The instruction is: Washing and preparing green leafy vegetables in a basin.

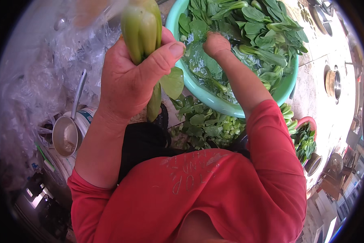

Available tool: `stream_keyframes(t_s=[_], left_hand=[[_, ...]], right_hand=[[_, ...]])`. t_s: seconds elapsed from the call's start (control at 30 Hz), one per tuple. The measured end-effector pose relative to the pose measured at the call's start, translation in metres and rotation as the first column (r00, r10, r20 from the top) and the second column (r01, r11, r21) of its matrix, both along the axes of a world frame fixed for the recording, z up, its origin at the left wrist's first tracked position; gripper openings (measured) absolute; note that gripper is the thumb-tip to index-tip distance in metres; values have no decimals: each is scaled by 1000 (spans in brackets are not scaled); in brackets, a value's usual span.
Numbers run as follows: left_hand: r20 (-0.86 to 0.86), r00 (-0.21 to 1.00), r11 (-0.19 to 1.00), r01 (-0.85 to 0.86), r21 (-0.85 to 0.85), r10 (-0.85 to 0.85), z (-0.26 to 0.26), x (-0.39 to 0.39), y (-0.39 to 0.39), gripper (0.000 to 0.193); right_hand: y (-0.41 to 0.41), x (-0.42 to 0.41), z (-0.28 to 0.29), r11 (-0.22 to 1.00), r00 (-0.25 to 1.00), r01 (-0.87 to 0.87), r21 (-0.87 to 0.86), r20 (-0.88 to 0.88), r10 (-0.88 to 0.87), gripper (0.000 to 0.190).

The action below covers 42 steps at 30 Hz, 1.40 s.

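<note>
My left hand [125, 77] is raised on the left, its thumb and fingers closed around a bok choy [142, 29]. The thick pale-green base points up, and a leaf [172, 82] hangs below the hand. My right hand [217, 45] reaches into a turquoise plastic basin [212, 104] of water. Its fingers are down among leaves and water, so whatever they touch is hidden. More bok choy [260, 33] fills the far and right side of the basin, partly heaped over the rim.
On the floor before me lies a pile of bok choy [203, 121]. A red basket [311, 121] of greens stands at right, near a metal pot [333, 83]. At left are a saucepan [65, 136] by a white bucket [86, 115], a green brush [46, 161] and clear plastic bags [63, 60].
</note>
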<state>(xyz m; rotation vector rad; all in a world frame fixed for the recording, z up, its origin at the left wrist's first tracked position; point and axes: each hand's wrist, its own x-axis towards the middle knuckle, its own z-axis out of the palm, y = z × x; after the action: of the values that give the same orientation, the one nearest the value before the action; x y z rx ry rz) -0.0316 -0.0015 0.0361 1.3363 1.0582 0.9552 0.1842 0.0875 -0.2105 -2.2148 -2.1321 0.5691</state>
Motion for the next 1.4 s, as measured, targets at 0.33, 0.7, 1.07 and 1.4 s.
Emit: stream_keyframes(t_s=[0.33, 0.7, 1.07, 1.4], left_hand=[[-21, 1000, 998, 17, -54, -18, -2, -12, 0, 22], [33, 997, 997, 69, -19, -69, 2, -14, -6, 19], [-28, 997, 996, 73, 41, -72, -9, -12, -8, 31], [-430, 895, 976, 182, 117, -115, 22, 28, -25, 43]], right_hand=[[29, -7, -42, 979, 983, 182, -94, 27, -181, 32], [-69, 54, -62, 964, 909, 128, -235, -360, -208, 41], [-122, 89, 46, 957, 996, 10, -291, -85, -36, 37], [-184, 97, 216, 965, 916, 214, -153, -311, -253, 38]])
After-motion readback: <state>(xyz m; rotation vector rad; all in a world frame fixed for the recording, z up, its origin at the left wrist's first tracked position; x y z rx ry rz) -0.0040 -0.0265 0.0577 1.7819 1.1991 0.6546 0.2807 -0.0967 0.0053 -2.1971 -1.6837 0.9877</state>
